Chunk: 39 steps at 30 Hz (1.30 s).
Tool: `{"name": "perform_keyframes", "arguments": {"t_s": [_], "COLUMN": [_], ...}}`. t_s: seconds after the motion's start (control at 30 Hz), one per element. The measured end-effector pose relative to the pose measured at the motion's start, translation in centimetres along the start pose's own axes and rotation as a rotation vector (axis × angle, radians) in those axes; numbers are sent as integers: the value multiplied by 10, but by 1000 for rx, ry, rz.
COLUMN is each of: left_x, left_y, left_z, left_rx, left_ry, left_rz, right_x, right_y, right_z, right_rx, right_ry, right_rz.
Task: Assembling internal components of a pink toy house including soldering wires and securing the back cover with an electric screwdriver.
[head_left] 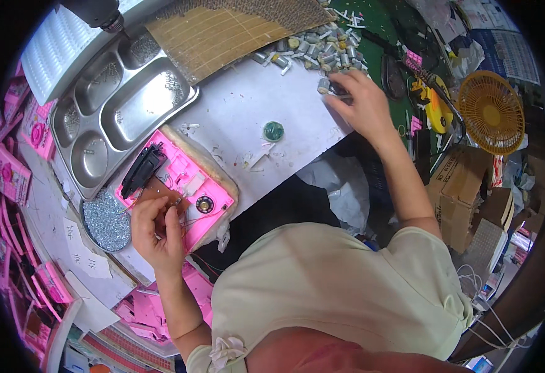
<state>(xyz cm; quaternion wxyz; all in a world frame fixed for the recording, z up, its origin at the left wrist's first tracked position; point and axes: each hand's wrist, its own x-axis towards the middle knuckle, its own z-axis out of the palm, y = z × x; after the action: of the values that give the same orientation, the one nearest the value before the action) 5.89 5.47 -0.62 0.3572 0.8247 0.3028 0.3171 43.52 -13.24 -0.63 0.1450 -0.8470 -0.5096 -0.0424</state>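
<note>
My right hand pinches a small silver motor at the front of a heap of similar motors. Over the lower left side of a pink plastic casing, my left hand has its fingers curled in near thin wires; what they grip is hidden. The casing rests on a padded block. A black plastic part, a brown board and a round black-rimmed piece sit in it. Right of the casing lies a small round green container.
A steel compartment tray with small screws stands at the far left, beneath a power screwdriver. A round dish of tiny silver pieces is beside my left hand. Pink casings line the left. Cardboard lies at the back; a yellow fan stands right.
</note>
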Motion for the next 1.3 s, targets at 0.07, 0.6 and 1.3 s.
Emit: {"name": "perform_keyframes", "arguments": {"t_s": [0.07,0.6,1.3], "left_x": [4,80,216], "left_y": [4,50,21], "left_z": [2,33,89], "left_rx": [0,-544,-93], "left_ry": [10,-519,-476], "left_rz": [17,-410,98], "right_x": [1,52,26], "right_y": [-2,-135,-43], "right_z": [11,-11,-18], "right_rx": [-43,880,2092], "right_ry": [54,-154,-384], "right_rz": [-67,-541,324]}}
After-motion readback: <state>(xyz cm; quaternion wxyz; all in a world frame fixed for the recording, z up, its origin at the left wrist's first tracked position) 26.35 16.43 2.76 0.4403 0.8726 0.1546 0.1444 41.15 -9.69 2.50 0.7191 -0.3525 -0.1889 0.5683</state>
